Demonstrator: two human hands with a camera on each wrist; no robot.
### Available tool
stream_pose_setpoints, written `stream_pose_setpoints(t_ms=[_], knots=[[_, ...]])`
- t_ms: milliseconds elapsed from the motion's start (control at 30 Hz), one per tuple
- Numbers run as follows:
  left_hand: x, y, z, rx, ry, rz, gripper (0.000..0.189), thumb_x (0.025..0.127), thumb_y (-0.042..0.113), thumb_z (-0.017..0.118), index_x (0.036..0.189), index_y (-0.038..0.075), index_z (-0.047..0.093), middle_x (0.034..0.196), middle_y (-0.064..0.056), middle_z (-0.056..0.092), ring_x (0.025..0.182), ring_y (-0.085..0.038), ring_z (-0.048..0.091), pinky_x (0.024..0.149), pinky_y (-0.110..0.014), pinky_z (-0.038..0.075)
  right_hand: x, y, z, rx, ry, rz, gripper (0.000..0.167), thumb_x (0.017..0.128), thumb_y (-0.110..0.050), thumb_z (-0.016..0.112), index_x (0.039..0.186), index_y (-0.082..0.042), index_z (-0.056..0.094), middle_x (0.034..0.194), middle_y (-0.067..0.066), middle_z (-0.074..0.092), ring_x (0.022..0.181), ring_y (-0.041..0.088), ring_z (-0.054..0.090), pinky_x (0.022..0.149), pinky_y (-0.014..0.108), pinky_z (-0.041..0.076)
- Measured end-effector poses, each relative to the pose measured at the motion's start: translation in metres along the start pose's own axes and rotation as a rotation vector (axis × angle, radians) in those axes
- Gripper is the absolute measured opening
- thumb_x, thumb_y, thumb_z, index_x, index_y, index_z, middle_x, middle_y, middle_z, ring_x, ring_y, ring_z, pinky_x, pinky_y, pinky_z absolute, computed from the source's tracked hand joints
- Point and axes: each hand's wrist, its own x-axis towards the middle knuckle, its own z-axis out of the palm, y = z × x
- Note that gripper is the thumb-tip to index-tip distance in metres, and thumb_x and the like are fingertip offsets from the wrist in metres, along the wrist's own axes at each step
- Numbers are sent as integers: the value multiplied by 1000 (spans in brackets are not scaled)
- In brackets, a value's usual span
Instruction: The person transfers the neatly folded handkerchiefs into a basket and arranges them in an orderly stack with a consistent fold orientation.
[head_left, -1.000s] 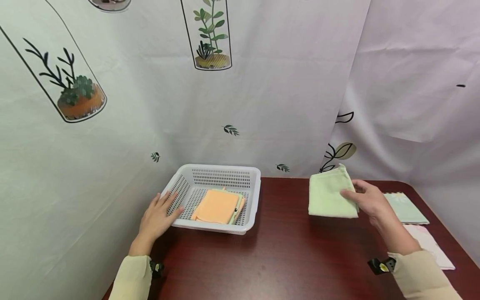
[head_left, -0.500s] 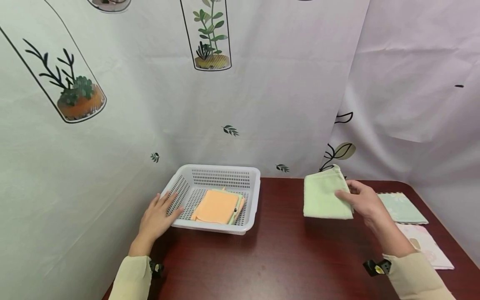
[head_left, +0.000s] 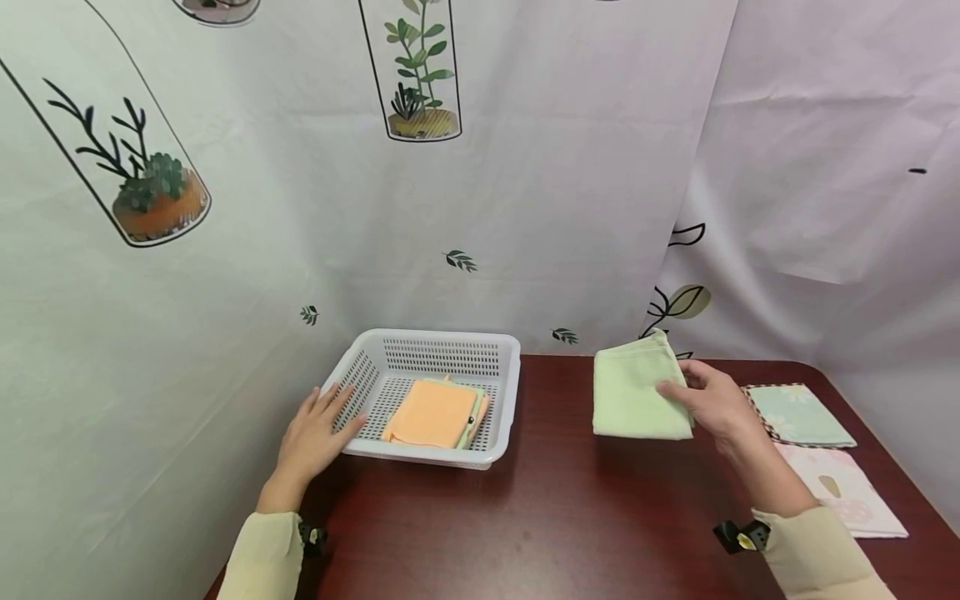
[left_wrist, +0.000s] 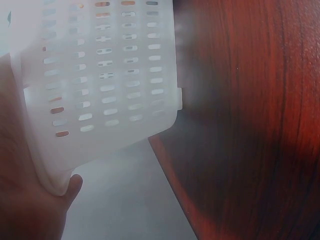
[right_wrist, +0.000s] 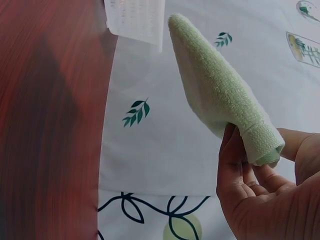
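My right hand [head_left: 712,400] pinches a folded pale green towel [head_left: 637,390] at its right edge, thumb in front, and holds it up off the table. In the right wrist view the towel [right_wrist: 220,80] appears edge-on, with the fingers behind it. My left hand [head_left: 315,437] rests on the left rim of a light grey slotted basket [head_left: 504,417], fingers spread and fairly straight. Inside the basket lies an orange folded towel [head_left: 435,412], on top of green and orange cloth mostly hidden beneath it. The left wrist view shows the basket's slotted wall [left_wrist: 115,100] up close.
Two more folded cloths lie at the table's right side: a mint one with a checked edge [head_left: 806,414] and a pink-white one [head_left: 843,487]. The dark red table [head_left: 525,533] meets a printed curtain [head_left: 570,208] behind and at both sides.
My right hand has carried the green towel a little to the left, uncovering more of the two cloths on the right. My left hand and the basket have stayed put.
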Motion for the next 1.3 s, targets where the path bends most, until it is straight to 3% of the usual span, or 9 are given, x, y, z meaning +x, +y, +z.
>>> stream_pose_setpoints(t_ms=[633, 1167, 1300], knots=[[-1, 3, 0, -7, -15, -20, 75, 98, 54, 57, 157, 12, 38, 162, -22, 31, 150, -50, 17, 112, -74, 22, -4, -6, 28, 125, -32, 3, 51, 97, -18, 70, 137, 8, 51, 93, -6, 67, 77, 9, 67, 67, 31, 59], [-2, 4, -4, 9, -16, -12, 79, 98, 64, 50, 157, 12, 39, 162, -21, 32, 150, -48, 18, 112, -73, 23, -1, -12, 54, 203, -41, 30, 49, 97, -14, 68, 138, 5, 50, 109, 5, 68, 82, 11, 68, 70, 32, 60], [-2, 5, -5, 9, -21, -17, 77, 98, 60, 53, 157, 12, 38, 162, -21, 32, 150, -49, 17, 112, -74, 23, -1, -15, 60, 221, -44, 35, 49, 97, -13, 69, 138, 5, 51, 111, 7, 68, 82, 11, 68, 70, 32, 60]])
